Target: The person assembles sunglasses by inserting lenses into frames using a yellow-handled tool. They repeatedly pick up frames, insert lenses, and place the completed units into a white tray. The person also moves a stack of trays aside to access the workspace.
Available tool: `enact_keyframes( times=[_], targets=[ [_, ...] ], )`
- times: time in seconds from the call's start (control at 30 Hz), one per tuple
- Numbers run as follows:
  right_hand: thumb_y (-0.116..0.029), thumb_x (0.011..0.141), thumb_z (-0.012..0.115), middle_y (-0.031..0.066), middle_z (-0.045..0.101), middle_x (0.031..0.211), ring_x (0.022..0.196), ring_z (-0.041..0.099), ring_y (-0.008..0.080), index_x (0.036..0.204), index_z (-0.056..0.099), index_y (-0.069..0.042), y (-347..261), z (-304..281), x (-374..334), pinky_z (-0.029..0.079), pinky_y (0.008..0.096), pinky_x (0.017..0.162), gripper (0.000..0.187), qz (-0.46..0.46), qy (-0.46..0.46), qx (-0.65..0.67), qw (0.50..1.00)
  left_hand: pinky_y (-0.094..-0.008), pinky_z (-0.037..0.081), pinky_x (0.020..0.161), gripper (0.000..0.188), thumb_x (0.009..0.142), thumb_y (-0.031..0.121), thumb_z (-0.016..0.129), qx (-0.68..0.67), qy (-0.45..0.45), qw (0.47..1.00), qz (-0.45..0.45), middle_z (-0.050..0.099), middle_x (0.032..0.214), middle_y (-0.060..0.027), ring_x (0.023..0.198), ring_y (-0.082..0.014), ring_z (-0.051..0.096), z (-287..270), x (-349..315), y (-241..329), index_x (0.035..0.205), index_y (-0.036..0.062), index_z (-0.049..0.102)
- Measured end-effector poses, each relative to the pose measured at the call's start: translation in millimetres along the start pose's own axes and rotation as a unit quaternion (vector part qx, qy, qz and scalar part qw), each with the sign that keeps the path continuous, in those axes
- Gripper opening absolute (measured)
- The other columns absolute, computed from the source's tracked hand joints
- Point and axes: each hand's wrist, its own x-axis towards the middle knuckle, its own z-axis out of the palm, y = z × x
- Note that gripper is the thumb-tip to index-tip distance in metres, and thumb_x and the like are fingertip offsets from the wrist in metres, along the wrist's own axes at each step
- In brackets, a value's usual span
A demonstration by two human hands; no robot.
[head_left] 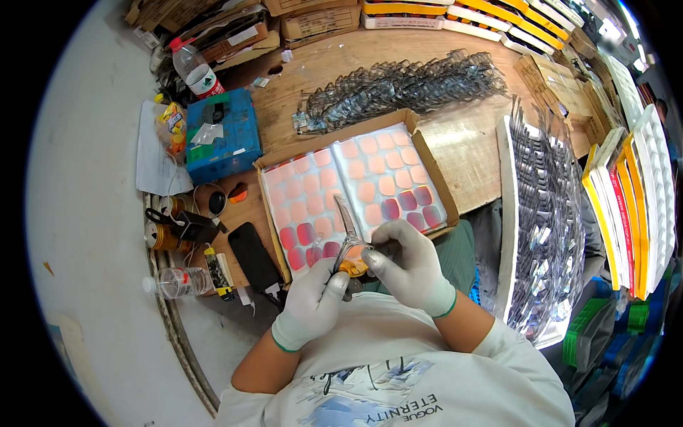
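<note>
Both my hands wear white gloves with green cuffs and meet above the front edge of a lens box. My left hand (311,307) is closed around a pair of glasses (346,222), whose grey, see-through temple points away from me. My right hand (408,269) pinches the rim of the same glasses from the other side. An orange-yellow patch (353,266) shows at the rim between my fingers; whether it is a lens or something behind it I cannot tell. Beneath lies the open cardboard box (434,158), holding rows of pinkish lenses (311,183) and darker red-purple lenses (390,208).
A long pile of glasses frames (405,89) lies behind the box. More frames fill a white tray (504,235) at right, beside stacked yellow and white trays (626,206). On the left are a blue box (226,142), a phone (255,255) and bottles (191,67).
</note>
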Motion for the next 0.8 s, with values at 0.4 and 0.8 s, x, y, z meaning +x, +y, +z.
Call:
enact_keyframes(
  times=[0.4, 0.8],
  targets=[
    [-0.018, 0.101, 0.063, 0.0038, 0.065, 0.081, 0.074, 0.058, 0.007, 0.105, 0.066, 0.005, 0, -24, -4, 0.05, 0.0253, 0.068, 0.024, 0.135, -0.132, 0.055, 0.98, -0.0273, 0.055, 0.062, 0.03, 0.103, 0.017, 0.049, -0.037, -0.053, 0.998, -0.023, 0.07, 0.078, -0.0083, 0.065, -0.0128, 0.067, -1, -3, 9, 0.115, -0.0064, 0.062],
    [-0.015, 0.094, 0.065, 0.016, 0.067, 0.09, 0.081, 0.066, 0.0268, 0.113, 0.065, 0.003, 10, -3, -22, 0.053, 0.037, 0.078, 0.026, -0.019, -0.144, -0.021, 0.989, -0.0307, 0.057, 0.071, 0.035, 0.103, 0.023, 0.048, 0.055, -0.076, 0.995, -0.032, 0.073, 0.088, -0.0132, 0.074, -0.0149, 0.07, -19, -26, 1, 0.115, -0.0078, 0.06]
  ],
)
